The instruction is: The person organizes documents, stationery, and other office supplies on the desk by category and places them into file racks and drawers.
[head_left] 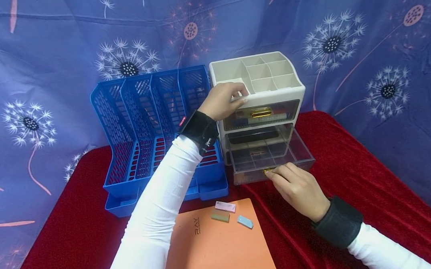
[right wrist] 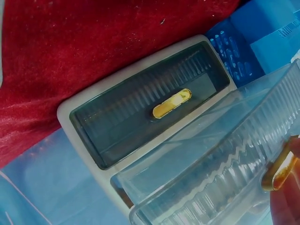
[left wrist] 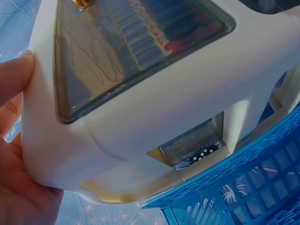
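Note:
A cream desktop drawer organizer [head_left: 230,69] stands on the red cloth, with open compartments on top. My left hand [head_left: 225,100] grips its upper front edge at the left corner, fingers hooked over the rim; in the left wrist view the thumb [left wrist: 16,77] presses on the housing. The upper clear drawer [head_left: 279,111] is closed, with items inside. A divided clear drawer [head_left: 250,177] below stands pulled out. My right hand [head_left: 297,187] pinches its gold handle [right wrist: 281,171]. The right wrist view shows another closed drawer [right wrist: 136,112] beneath, with its own gold handle.
Left of the organizer stands a blue plastic file rack [head_left: 131,186], close beside it. In front lie a pink block [head_left: 225,206], a greenish block [head_left: 220,216] and a light blue block [head_left: 245,222] on an orange mat [head_left: 220,250]. A blue patterned curtain [head_left: 250,20] hangs behind.

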A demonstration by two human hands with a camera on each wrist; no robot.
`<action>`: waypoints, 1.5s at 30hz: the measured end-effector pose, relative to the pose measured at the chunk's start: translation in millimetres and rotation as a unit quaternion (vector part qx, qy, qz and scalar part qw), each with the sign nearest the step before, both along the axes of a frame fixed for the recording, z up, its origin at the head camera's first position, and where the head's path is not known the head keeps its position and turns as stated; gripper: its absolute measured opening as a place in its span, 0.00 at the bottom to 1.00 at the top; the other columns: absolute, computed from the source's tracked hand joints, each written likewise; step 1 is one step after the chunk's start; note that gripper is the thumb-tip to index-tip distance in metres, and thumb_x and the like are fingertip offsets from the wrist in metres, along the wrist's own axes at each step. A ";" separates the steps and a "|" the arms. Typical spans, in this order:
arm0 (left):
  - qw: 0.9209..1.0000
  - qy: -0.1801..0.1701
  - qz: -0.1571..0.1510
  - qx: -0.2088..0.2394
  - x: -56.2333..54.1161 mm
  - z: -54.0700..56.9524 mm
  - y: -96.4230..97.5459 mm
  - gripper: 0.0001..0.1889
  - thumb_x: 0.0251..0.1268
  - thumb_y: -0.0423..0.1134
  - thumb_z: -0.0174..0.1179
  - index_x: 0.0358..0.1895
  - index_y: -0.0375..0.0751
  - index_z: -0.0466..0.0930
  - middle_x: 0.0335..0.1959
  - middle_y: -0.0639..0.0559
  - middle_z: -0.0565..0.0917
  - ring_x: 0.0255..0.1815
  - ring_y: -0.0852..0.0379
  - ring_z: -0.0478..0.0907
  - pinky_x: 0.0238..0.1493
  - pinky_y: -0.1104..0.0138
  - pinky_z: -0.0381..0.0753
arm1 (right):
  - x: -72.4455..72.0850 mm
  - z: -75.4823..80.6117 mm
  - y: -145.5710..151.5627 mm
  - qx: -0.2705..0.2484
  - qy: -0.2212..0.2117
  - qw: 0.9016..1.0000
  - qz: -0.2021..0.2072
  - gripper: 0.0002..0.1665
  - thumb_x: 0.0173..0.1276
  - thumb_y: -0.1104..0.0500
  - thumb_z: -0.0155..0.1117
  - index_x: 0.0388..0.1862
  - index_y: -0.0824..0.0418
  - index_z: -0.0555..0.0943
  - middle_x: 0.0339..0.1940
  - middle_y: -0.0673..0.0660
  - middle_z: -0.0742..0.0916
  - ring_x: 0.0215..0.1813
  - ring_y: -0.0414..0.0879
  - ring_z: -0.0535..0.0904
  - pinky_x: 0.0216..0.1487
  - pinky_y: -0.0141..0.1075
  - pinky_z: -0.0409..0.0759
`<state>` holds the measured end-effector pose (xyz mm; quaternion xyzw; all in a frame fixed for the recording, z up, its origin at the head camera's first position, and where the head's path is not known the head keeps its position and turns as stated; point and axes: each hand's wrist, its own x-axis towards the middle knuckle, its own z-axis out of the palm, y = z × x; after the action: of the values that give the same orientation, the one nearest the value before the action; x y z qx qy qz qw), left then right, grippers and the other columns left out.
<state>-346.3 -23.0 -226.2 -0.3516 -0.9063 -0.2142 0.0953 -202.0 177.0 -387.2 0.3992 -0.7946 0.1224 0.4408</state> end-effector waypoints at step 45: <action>1.000 0.000 0.002 0.000 -1.1 2.2 -1.4 0.09 0.68 0.41 0.56 0.45 0.43 0.81 0.40 0.49 0.84 0.42 0.55 0.77 0.48 0.63 0.71 | 23.0 42.8 61.7 -0.032 -0.143 0.989 -0.029 0.28 0.73 0.42 0.44 0.34 0.61 0.83 0.33 0.51 0.83 0.39 0.39 0.75 0.49 0.20 0.64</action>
<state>-347.4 -24.5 -224.0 -0.3500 -0.9071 -0.2135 0.0957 -179.0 238.7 -344.3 0.3398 -0.8566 0.1903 0.3384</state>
